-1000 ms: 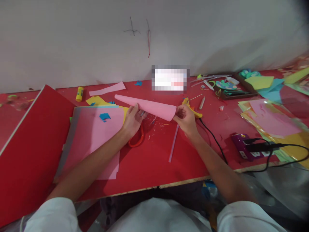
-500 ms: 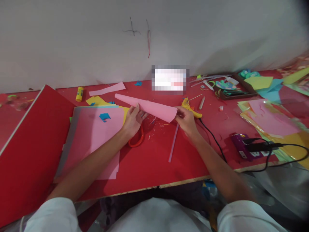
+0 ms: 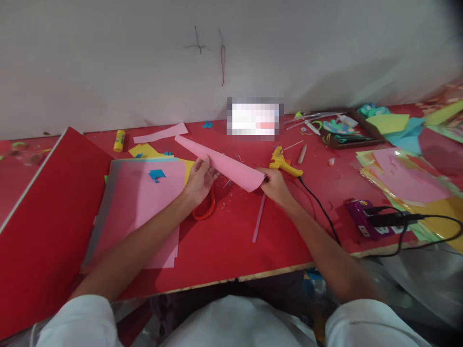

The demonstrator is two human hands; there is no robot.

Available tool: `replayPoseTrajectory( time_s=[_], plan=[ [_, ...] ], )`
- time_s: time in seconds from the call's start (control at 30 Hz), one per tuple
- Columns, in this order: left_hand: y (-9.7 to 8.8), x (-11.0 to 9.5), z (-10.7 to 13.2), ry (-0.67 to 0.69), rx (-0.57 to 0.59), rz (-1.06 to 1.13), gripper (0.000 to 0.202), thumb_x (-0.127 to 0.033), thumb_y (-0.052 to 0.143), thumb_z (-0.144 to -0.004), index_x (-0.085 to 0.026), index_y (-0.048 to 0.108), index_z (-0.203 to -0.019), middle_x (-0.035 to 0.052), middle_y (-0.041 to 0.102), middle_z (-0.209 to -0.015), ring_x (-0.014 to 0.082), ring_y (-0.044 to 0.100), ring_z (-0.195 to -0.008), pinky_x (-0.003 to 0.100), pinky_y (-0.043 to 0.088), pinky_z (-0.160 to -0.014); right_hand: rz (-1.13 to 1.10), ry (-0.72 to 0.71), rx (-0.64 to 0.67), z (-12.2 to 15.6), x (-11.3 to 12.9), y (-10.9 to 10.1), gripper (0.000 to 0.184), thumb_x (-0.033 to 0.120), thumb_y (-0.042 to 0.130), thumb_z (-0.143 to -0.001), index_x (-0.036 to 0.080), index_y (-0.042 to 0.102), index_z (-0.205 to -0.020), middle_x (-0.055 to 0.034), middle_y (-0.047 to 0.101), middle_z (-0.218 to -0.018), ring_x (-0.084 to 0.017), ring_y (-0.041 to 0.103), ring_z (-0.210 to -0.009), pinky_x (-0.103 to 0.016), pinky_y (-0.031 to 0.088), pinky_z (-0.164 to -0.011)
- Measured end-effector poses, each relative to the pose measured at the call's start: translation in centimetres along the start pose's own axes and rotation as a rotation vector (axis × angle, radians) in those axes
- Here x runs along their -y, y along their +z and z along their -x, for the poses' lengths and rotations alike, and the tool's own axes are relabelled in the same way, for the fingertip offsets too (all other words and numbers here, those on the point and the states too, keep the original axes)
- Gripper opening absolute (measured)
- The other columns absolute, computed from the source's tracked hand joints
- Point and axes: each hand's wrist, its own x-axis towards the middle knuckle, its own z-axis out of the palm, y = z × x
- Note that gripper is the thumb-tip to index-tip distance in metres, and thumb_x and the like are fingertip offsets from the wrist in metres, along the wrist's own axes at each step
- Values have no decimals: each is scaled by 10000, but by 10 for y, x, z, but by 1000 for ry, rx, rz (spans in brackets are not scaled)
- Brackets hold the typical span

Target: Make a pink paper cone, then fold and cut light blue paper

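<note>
A pink paper cone (image 3: 227, 166) is held above the red table, its narrow tip toward the upper left and its wide end toward the lower right. My left hand (image 3: 200, 179) grips the cone's middle from below, with the thumb on top. At the wide end, my right hand (image 3: 274, 185) is closed on the paper rim; its fingertips are partly hidden inside the opening. Under my left hand lie red-handled scissors (image 3: 205, 212), their blades out of sight. A thin pinkish stick (image 3: 259, 219) lies below my right hand, and a yellow glue gun (image 3: 284, 164) rests just beyond it.
Pink paper sheets (image 3: 144, 212) lie at left beside a raised red board (image 3: 47, 226). A glue stick (image 3: 119, 140) stands behind them. At right are a purple power box (image 3: 365, 221) with black cables, a brown tray (image 3: 372, 130) of supplies and more coloured paper (image 3: 412, 178).
The cone's wide end has dipped lower, and my right hand has moved slightly down and left with it. The cone tilts more steeply; my left hand stays nearly in place.
</note>
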Motion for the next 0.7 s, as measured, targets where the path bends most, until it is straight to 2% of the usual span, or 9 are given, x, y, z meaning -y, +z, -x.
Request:
replayPoseTrajectory(
  time_s=[0.23,0.33,0.43,0.6,0.67,0.7],
  plan=[
    [-1,1,0,11,30,5,423,-426,948,-770,-210,585,-797,6,731,-868,177,735,-921,322,572,-904,36,50,-16,0,3,-5,211,167,564,-749,158,773,-775,3,637,-605,-165,596,-618,-257,405,-577],
    [-1,2,0,11,42,25,413,-407,964,-753,-208,606,-808,-26,699,-795,129,705,-795,285,575,-851,22,57,-81,1,3,-4,169,193,605,-772,167,771,-783,-5,643,-607,-192,628,-641,-278,445,-583],
    [-1,2,0,13,47,27,363,-389,952,-774,-213,642,-842,-32,697,-800,114,691,-773,271,576,-839,-8,36,-124,2,2,-3,157,227,631,-792,194,785,-785,-24,676,-622,-228,659,-647,-321,490,-575],
    [0,3,1,58,55,-25,326,-388,942,-784,-212,680,-868,-26,694,-833,121,681,-791,314,583,-915,-58,53,-180,3,-3,-4,179,237,634,-841,239,812,-827,12,593,-487,-189,551,-461,-343,494,-488],
    [0,4,1,72,70,-66,339,-398,948,-772,-204,690,-874,-18,701,-844,125,686,-788,330,585,-936,-82,46,-259,2,-5,-7,177,232,638,-852,246,815,-859,-1,642,-539,-205,601,-504,-378,562,-545],
    [0,5,2,68,82,-90,352,-408,953,-762,-200,699,-888,-10,711,-855,130,696,-793,334,587,-933,-95,34,-275,2,-4,-9,185,228,636,-859,250,816,-891,-18,704,-627,-227,664,-589,-412,609,-628]
  ],
)
